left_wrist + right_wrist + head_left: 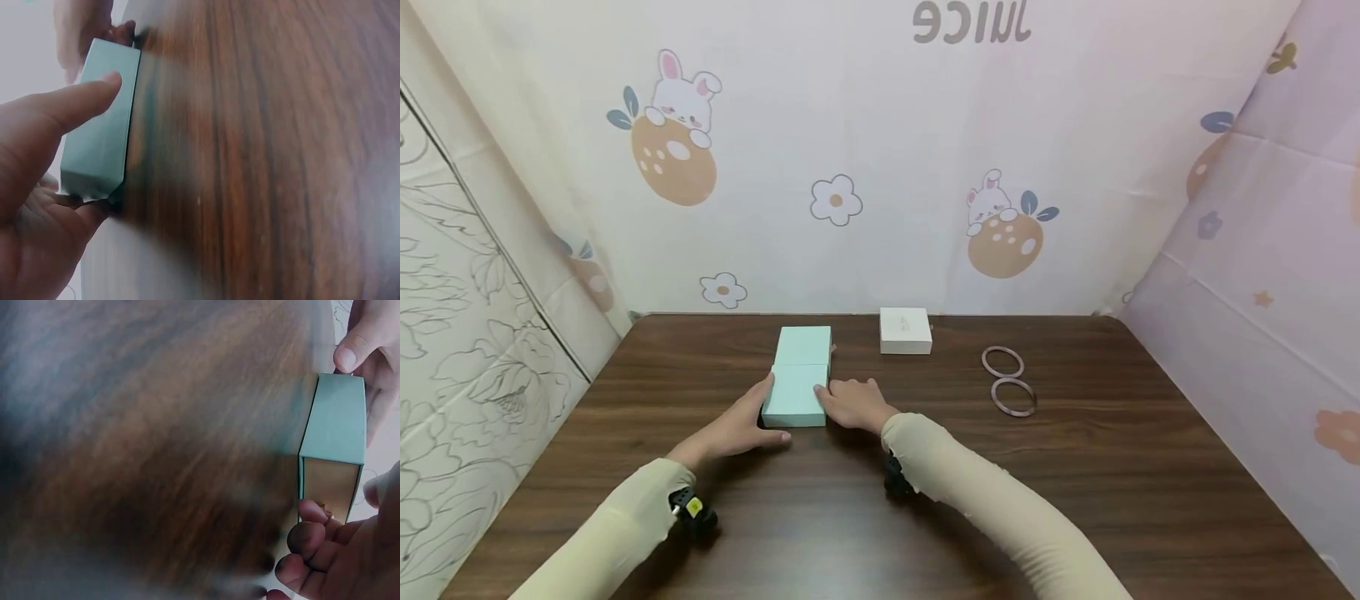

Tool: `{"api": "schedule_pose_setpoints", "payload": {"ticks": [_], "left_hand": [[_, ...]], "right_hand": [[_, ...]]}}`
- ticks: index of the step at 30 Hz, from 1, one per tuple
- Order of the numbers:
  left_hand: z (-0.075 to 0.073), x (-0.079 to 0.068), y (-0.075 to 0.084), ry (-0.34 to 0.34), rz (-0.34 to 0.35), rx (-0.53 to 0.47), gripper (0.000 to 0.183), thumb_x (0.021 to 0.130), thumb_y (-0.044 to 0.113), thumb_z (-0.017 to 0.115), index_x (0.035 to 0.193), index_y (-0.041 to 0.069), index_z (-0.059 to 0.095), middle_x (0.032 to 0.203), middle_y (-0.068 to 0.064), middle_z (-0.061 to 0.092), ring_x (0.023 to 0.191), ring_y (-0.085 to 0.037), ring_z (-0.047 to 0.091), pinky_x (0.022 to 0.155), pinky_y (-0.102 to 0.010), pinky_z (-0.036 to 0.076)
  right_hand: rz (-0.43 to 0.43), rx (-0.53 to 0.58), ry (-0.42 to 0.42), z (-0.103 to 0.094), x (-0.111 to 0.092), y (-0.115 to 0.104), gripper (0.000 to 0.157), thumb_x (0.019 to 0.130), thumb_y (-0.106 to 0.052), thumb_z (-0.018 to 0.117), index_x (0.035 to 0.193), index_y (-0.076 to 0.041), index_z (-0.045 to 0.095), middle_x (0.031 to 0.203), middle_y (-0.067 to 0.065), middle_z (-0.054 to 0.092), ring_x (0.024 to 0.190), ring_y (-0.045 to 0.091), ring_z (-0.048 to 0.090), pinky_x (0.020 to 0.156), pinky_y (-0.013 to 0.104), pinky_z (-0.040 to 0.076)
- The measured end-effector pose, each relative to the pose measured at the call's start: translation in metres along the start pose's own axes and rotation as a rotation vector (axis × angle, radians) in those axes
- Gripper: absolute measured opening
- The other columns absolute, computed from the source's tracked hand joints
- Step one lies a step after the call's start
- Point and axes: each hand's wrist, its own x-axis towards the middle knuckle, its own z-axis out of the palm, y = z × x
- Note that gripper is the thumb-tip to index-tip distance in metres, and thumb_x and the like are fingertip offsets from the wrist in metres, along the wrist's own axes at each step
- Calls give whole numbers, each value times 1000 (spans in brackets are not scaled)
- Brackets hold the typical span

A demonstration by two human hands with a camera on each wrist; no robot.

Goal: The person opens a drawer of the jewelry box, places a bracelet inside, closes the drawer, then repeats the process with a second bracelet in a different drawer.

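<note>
Two mint-green boxes lie end to end on the table: the far box (805, 343) touches the near box (795, 396). My left hand (733, 427) lies along the near box's left side, thumb spread away from the fingers and passing before its front face (100, 137). At the right side, my right hand (855, 403) rests against the same box, one digit at its top edge. In the right wrist view, loosely bent right fingers (309, 540) meet the tan side panel (328, 484), beside a small brown tab (326, 510). The fingers partly cover that panel.
A small white box (906, 332) stands at the back, right of the mint boxes. Two pale purple rings (1013, 397) lie farther right, touching each other. Behind the dark wooden table (820, 517) hangs a printed curtain (880, 250).
</note>
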Motion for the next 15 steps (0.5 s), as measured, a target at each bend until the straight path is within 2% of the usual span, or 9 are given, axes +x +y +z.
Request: {"api": "schedule_pose_setpoints", "payload": {"ticks": [6, 11, 15], "left_hand": [[3, 3, 3, 43, 15, 22, 92, 86, 16, 73, 145, -17, 11, 148, -36, 18, 135, -47, 21, 104, -58, 25], [4, 5, 4, 83, 5, 57, 82, 87, 8, 69, 144, -18, 15, 145, -36, 24, 133, -47, 26, 103, -56, 28], [3, 6, 5, 101, 0, 89, 80, 87, 8, 69, 142, -19, 18, 143, -38, 27, 131, -48, 30, 102, -56, 30]], "right_hand": [[-15, -4, 18, 0, 2, -1, 51, 104, -38, 25, 119, -5, 61, 114, 8, 64, 111, 26, 56, 101, 53, 28], [-25, -10, 23, 1, 3, -2, 47, 105, -36, 25, 106, -7, 62, 94, 5, 63, 101, 24, 59, 94, 48, 32], [-28, -11, 23, 0, 4, -3, 44, 105, -35, 25, 95, -10, 61, 80, 1, 57, 93, 22, 58, 89, 45, 32]]}}
